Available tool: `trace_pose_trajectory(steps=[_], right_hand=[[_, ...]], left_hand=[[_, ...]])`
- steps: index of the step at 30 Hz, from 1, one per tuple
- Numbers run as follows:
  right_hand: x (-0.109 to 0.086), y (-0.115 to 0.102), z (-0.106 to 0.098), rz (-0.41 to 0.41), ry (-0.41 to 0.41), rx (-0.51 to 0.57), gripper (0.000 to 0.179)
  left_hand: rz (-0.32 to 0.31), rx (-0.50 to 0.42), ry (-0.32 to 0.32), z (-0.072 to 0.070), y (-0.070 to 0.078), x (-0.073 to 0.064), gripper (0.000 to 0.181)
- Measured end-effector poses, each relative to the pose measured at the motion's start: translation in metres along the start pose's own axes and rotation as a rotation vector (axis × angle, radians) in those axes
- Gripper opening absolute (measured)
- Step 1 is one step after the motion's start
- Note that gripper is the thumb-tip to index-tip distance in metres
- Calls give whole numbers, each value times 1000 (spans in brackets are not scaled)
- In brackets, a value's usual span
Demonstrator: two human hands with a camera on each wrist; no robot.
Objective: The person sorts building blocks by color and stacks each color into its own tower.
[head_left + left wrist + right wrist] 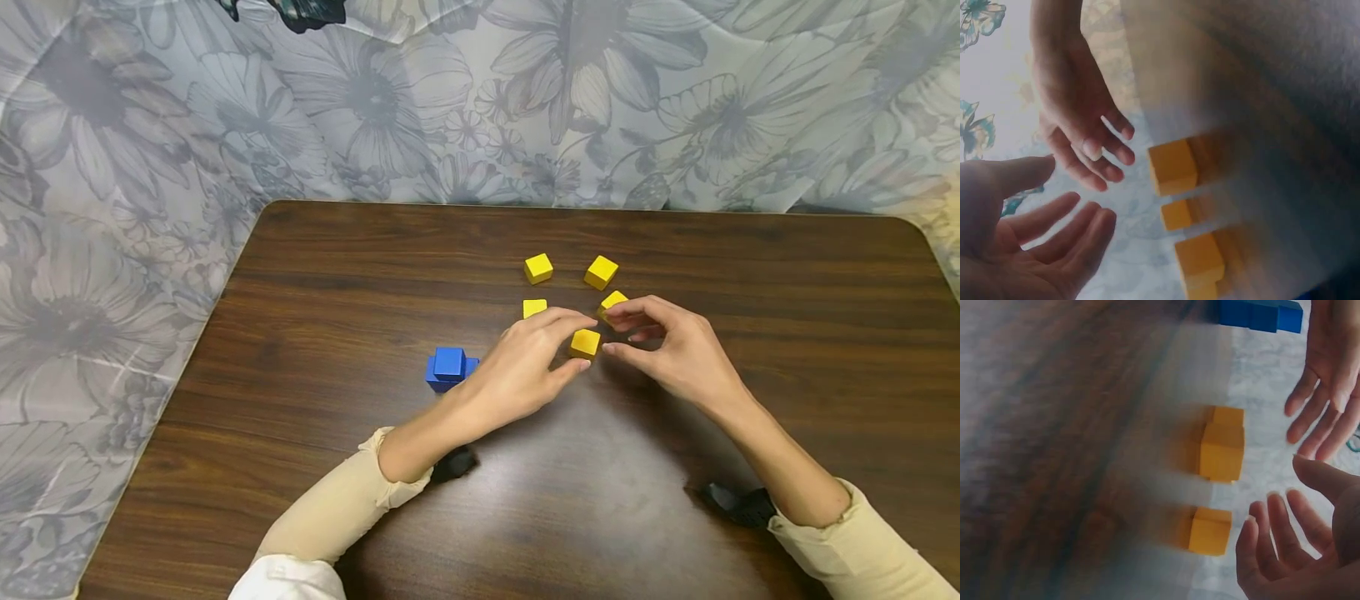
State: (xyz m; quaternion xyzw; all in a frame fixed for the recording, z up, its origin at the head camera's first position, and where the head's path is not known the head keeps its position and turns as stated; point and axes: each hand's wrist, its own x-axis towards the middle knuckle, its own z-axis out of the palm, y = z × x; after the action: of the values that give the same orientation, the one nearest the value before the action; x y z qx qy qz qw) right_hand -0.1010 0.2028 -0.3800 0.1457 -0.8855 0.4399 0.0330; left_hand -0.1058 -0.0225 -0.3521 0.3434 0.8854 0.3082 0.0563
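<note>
Several yellow cubes stand apart from one another on the brown table, the nearest yellow cube lying between my two hands in the head view. My left hand hovers just left of that cube, thumb and fingers spread with nothing in them. On the cube's other side is my right hand, its fingers loosely bent and holding nothing; it partly hides another yellow cube. Both wrist views show the fingertips raised off the cubes, such as the yellow cube and the yellow cube.
Blue blocks, one on top of others, stand left of my left forearm, which partly covers them. Two yellow cubes form the far row. The wooden table ends at a flower-patterned cloth.
</note>
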Motion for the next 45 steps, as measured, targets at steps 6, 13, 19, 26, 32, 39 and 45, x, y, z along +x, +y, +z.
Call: trace_pose_trajectory(steps=[6,13,19,26,32,39,45], right_hand=[[-1,5,3,51,-42,-15,37],[-1,8,6,67,-91,-29,35],[0,8,5,114,-139,-34,35],[1,10,7,134,-185,-37,34],[2,12,9,111,-202,-61,33],[2,13,10,126,-198,-71,29],[0,12,6,135,-206,-71,29]], left_hand=[[-93,50,-65,8,-3,4,58],[-160,38,-142,17,-10,9,61],[-191,-7,-149,23,-14,12,62],[-209,-81,-146,28,-17,15,53],[-218,-131,-135,32,-18,19,47],[-240,-163,-158,31,-16,17,50],[-231,-172,-162,31,-14,16,48]])
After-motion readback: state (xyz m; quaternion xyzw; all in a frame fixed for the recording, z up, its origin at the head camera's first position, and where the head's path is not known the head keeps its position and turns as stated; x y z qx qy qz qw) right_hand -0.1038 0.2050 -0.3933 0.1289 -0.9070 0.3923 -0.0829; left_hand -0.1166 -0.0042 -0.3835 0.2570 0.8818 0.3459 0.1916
